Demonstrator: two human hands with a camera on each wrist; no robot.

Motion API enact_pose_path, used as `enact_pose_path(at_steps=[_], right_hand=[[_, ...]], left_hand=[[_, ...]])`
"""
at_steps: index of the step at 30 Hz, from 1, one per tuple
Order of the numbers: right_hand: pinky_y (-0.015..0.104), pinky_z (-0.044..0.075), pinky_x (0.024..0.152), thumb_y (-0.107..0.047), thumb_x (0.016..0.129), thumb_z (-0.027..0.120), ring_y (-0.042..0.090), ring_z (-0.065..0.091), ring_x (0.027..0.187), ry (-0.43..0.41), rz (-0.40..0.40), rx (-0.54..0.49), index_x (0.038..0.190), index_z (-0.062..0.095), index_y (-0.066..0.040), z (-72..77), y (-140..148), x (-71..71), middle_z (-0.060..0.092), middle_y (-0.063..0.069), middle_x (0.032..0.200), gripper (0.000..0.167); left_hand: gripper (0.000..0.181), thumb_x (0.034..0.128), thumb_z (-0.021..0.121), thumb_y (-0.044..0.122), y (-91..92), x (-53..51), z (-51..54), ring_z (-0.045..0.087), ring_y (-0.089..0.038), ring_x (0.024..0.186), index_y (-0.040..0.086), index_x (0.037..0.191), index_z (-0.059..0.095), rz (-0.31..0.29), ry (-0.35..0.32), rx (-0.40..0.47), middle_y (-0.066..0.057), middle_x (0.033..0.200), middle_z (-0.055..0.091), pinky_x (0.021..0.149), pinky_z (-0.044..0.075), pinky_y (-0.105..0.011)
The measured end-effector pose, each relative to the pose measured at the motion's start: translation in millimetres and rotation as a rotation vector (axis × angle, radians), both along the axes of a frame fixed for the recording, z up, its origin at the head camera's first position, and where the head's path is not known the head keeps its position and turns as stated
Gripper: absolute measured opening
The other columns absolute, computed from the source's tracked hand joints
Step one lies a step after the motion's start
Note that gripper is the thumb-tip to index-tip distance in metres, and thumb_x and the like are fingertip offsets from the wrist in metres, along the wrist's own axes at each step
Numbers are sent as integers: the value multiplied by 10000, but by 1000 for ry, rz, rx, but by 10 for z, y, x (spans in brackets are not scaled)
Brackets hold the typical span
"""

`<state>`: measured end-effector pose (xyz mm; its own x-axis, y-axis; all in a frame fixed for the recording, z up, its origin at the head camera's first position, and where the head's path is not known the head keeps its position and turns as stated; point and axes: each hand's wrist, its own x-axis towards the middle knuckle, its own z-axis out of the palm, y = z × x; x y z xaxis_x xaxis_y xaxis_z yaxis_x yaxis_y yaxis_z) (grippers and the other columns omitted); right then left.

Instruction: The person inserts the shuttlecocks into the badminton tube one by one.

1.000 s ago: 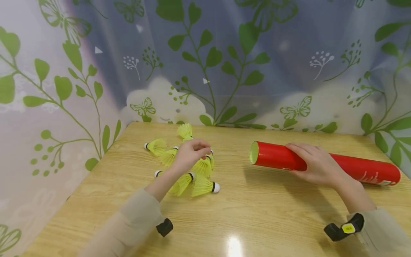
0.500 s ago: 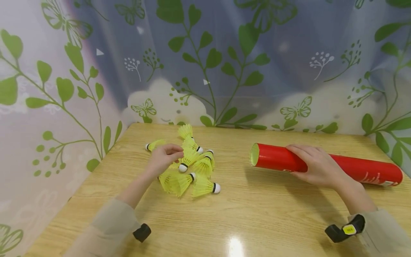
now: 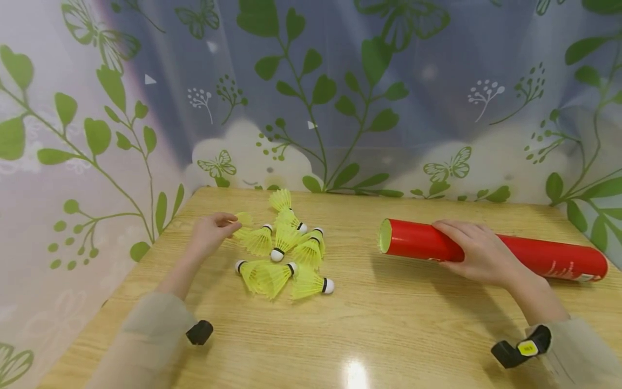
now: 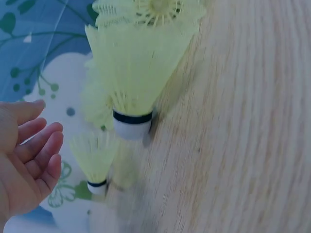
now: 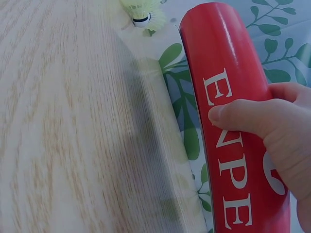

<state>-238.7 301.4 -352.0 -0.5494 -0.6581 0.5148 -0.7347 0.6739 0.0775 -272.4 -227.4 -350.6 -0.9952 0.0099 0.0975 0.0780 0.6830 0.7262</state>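
Observation:
Several yellow shuttlecocks with white, black-banded corks lie in a loose cluster at the left of the table. My left hand hovers at the cluster's left side, partly hiding the leftmost shuttlecock. In the left wrist view its fingers are loosely bent with nothing between them, apart from the nearest shuttlecock. On the right, my right hand grips a red shuttlecock tube from above, its open end facing left. The right wrist view shows the thumb across the tube's white lettering.
The wooden table runs up to a leaf-printed curtain at the back and left. A shadow lies on the wood below the tube. Each wrist carries a black camera mount.
My left hand has moved left across the shuttlecocks, uncovering the middle ones and coming to the leftmost. The right hand and the tube have hardly moved.

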Motion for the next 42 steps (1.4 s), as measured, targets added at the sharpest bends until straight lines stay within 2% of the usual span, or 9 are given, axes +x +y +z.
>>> enact_pose_path(at_steps=[6, 11, 12, 18, 19, 25, 31, 38, 42], right_hand=[[546, 401, 833, -240, 624, 839, 336, 533, 1028, 5, -4, 0, 1273, 498, -26, 3, 7, -1, 580, 172, 1165, 764], [547, 397, 832, -161, 533, 859, 340, 532, 1028, 10, -4, 1, 1261, 504, -18, -11, -4, -3, 580, 174, 1161, 822], [547, 397, 834, -192, 571, 855, 339, 531, 1029, 9, -5, 3, 1261, 505, -19, -16, -4, -2, 581, 172, 1161, 792], [543, 397, 838, -202, 583, 856, 329, 528, 1042, 9, -16, 4, 1260, 504, -25, -21, 4, 1, 580, 162, 1165, 783], [542, 397, 837, -170, 544, 860, 329, 528, 1042, 10, -19, 2, 1259, 503, -24, -23, 3, 4, 580, 162, 1164, 812], [542, 395, 837, -178, 555, 865, 329, 525, 1046, 5, -36, 6, 1257, 501, -24, -33, 13, 16, 580, 161, 1164, 806], [543, 404, 830, -181, 553, 870, 326, 528, 1044, -2, -42, 9, 1254, 503, -25, -36, 14, 15, 584, 158, 1163, 807], [549, 405, 828, -180, 556, 868, 325, 527, 1047, -8, -45, 12, 1256, 504, -31, -32, 3, 9, 585, 153, 1164, 803], [546, 404, 829, -181, 556, 867, 326, 528, 1047, -7, -45, 11, 1253, 506, -28, -39, 7, 6, 586, 155, 1163, 800]], left_hand=[[465, 914, 589, 304, -120, -118, -17, 610, -335, 918, -13, 1251, 541, 22, -2, -67, -245, 1115, 603, 727, 491, -396], [497, 909, 590, 325, -168, -188, -15, 587, -362, 964, -21, 1261, 530, 33, -26, -131, -267, 1161, 567, 776, 481, -447], [504, 909, 590, 332, -171, -198, -17, 575, -370, 983, -20, 1264, 527, 34, -38, -139, -268, 1169, 561, 784, 476, -454], [532, 898, 594, 350, -183, -282, -57, 525, -402, 1040, -32, 1262, 523, 30, -70, -211, -274, 1165, 552, 820, 452, -480], [536, 896, 596, 352, -184, -291, -70, 525, -401, 1036, -36, 1259, 524, 28, -69, -219, -274, 1158, 554, 820, 450, -482], [534, 895, 598, 332, -169, -342, -141, 532, -387, 1033, -55, 1255, 522, 8, -59, -247, -267, 1158, 561, 831, 443, -488], [521, 898, 598, 321, -150, -379, -185, 538, -377, 1028, -47, 1259, 520, 30, -57, -276, -253, 1145, 571, 822, 446, -479], [386, 899, 550, 146, -179, -385, -219, 572, -382, 979, -56, 1227, 540, 53, -21, -258, -257, 1088, 605, 816, 453, -482], [381, 853, 479, 45, -229, -362, -228, 583, -380, 952, -68, 1210, 549, 87, 14, -244, -257, 1058, 619, 786, 461, -470]])
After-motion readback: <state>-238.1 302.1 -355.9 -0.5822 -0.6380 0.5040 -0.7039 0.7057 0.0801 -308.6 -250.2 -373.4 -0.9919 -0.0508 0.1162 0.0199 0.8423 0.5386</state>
